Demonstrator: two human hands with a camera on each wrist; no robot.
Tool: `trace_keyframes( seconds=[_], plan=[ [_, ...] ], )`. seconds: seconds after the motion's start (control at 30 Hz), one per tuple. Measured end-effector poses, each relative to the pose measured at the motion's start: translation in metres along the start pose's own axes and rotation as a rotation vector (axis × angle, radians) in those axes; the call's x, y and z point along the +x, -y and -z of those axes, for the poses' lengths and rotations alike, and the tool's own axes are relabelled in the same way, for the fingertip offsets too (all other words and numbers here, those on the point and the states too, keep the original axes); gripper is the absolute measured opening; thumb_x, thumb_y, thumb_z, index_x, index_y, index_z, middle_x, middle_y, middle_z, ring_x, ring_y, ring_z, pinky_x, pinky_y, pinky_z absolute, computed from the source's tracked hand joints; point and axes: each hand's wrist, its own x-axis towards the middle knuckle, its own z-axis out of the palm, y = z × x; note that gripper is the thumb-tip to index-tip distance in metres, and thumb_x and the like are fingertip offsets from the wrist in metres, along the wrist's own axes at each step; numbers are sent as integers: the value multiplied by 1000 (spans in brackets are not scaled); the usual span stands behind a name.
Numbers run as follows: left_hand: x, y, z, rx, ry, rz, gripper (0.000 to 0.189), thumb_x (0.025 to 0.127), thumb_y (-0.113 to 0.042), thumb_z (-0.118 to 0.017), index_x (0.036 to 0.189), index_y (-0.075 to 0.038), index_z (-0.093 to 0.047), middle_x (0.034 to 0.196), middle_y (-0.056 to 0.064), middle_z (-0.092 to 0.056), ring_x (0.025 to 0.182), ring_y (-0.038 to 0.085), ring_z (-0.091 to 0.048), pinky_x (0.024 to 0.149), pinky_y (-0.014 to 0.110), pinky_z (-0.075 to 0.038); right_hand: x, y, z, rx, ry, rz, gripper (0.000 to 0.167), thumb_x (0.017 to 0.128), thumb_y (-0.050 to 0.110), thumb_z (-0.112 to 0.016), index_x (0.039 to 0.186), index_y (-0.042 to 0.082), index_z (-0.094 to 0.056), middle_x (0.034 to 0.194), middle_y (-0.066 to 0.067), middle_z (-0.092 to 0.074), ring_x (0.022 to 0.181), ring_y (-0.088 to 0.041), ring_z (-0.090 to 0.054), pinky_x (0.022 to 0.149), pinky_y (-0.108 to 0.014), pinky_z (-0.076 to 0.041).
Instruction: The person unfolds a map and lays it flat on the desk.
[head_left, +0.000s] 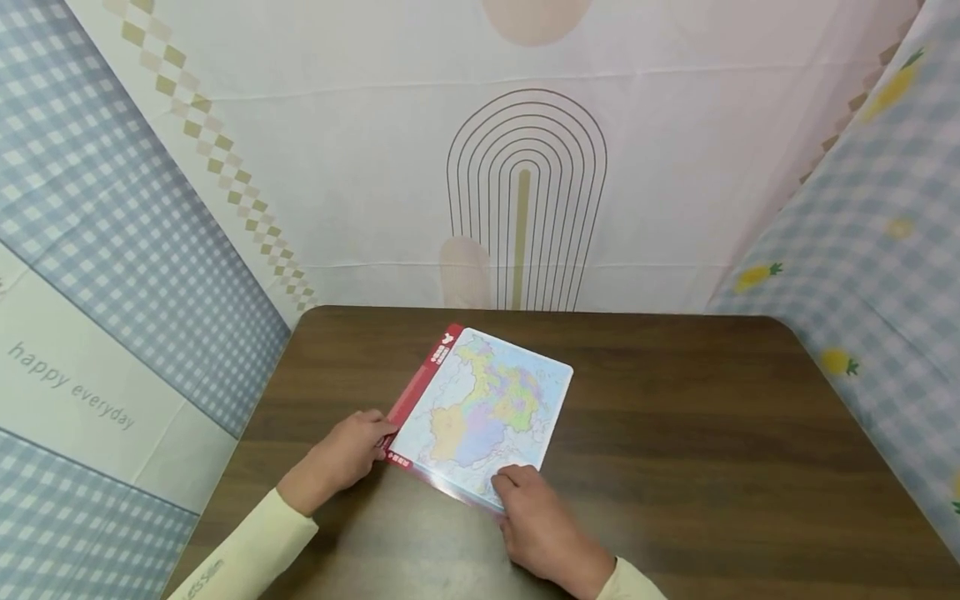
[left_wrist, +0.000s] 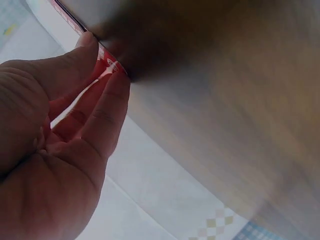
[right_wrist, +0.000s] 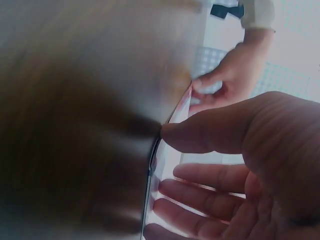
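Observation:
A thin, flat map board [head_left: 487,400] lies at a slant near the middle of the brown table in the head view. Its face carries a pastel map, with a red strip along the left side. My left hand [head_left: 350,450] pinches the red lower left corner between thumb and fingers; the left wrist view shows that hand [left_wrist: 65,110] close up. At the lower right corner, my right hand [head_left: 542,521] grips the board's near edge. In the right wrist view, the right hand [right_wrist: 225,165] has its thumb at the board's dark edge and its other fingers against the board.
The dark brown wooden table [head_left: 712,450] extends to both sides of the board. Behind it hangs a pale cloth [head_left: 360,183] with arches. Blue checked cloths flank the table at the left [head_left: 127,167] and right [head_left: 862,250].

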Motion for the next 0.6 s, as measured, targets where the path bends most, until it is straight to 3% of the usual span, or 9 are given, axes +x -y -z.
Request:
trace_keyframes(
  seconds=[0.17,0.4,0.6],
  plan=[
    [-10,-18,-2,-1,5,30,40,86,-11,-87,124,-5,-75,110,9,-72,96,24,-66,91,46,-60,-7,-17,7,17,-18,60,46,84,-2,-82,127,-2,-66,127,-14,-66,119,-30,-63,101,-42,-56],
    [-21,-34,-7,19,-13,-9,30,85,-13,-89,109,-2,-74,101,8,-69,87,22,-65,83,44,-60,-15,-41,14,-16,47,153,45,94,2,-76,137,0,-63,135,-14,-62,127,-27,-60,101,-39,-57],
    [-25,-43,-9,18,13,4,35,84,-14,-90,111,0,-74,100,9,-67,85,20,-64,83,42,-61,-18,-54,17,-15,63,208,43,97,2,-73,138,1,-62,140,-16,-61,130,-28,-59,102,-40,-57]
  ],
)
